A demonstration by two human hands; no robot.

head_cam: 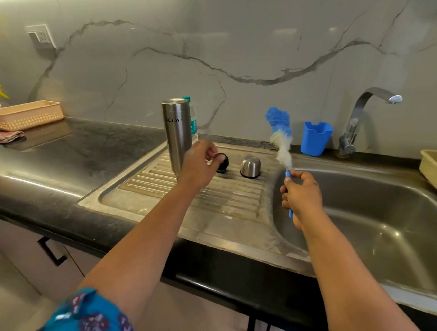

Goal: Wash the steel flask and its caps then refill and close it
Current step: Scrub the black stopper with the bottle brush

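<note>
The cylindrical brushed-steel flask (pixel 176 132) is held inverted, mouth down, over the ribbed steel drainboard (pixel 160 187) by the left hand (pixel 199 164), whose fingers are curled round its lower end; the black inner cap (pixel 223 162) and domed steel outer cap (pixel 250 167) stand just beside it. The blue-handled bottle brush with white and blue bristles (pixel 281 133) is gripped upright by the right hand (pixel 302 195) at the rim of the steel sink basin (pixel 386 224). The scrubbing step is judged to be in hand: the flask must be righted and the brush fed in, for which the open basin at right offers room.
</note>
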